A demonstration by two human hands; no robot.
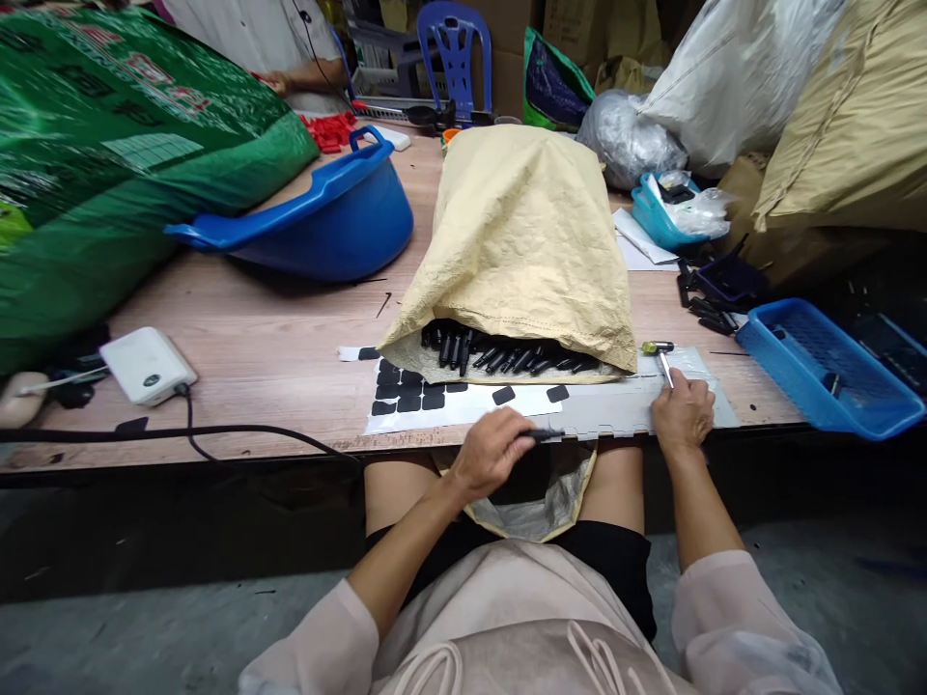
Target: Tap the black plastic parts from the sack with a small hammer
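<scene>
Watching left grip (492, 452) closed on black pen part (543, 435) at worktop (275, 338) front edge; I see right grip (681, 413) pinching thin metal tool (664, 371) on grey sheet (615, 413), just below tan sack (521, 232).

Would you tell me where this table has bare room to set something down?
Bare wood lies between the blue basin, the white box and the tan sack. Crowded: the sheets before the sack, where the left hand holds a black part, and the right end by the blue basket.
</scene>
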